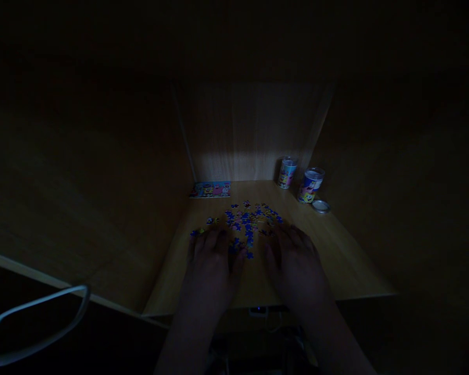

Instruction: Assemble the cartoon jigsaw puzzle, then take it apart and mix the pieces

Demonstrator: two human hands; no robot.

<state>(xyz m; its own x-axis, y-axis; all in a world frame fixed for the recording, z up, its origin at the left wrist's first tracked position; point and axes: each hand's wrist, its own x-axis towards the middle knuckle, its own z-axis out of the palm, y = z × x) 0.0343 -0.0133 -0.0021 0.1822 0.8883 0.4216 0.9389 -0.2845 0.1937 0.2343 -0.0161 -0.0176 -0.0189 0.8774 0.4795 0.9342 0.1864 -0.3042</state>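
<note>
Both of my hands lie flat on a dim wooden desk, fingers stretched out over a scatter of small blue and pink puzzle pieces. My left hand rests on the near left edge of the pile, its fingertips touching pieces. My right hand covers the near right edge of the same pile. Neither hand grips anything that I can see. A colourful cartoon picture card lies flat at the back left of the desk.
Two small cartoon-printed tubs stand at the back right, with a round lid lying beside them. Wooden side walls close in the desk left and right. A pale cable loops at the lower left. The scene is very dark.
</note>
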